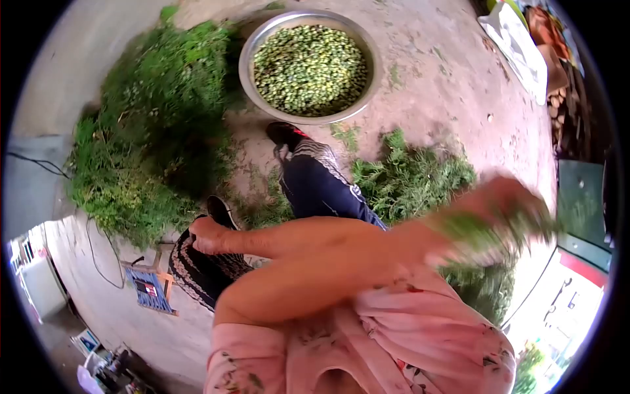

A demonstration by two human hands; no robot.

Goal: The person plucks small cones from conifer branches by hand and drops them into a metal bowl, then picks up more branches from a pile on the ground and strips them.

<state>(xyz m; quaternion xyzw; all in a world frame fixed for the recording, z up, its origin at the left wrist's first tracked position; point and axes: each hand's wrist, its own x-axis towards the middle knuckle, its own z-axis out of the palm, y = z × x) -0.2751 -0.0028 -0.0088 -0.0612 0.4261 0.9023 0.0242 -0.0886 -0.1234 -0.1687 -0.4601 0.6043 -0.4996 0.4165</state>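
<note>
My arms are crossed. My left hand (508, 200) is off to the right, blurred by motion, with its fingers round a bunch of feathery green sprigs (489, 230). It is over the right-hand side of a smaller heap of cut greenery (413, 174). My right hand (209, 236) reaches under the left forearm and rests by my left knee, fingers curled; whatever they may hold is hidden. In front of my feet stands a wide metal basin (376, 65) holding many small round green-yellow fruits (312, 69).
A large pile of feathery green branches (151, 125) lies on the left, partly in shadow. Beside my left leg is a low stool (149, 289) with a woven seat. A white sack (518, 49) and stacked firewood (558, 115) line the right wall. Plant bits litter the concrete floor (433, 79).
</note>
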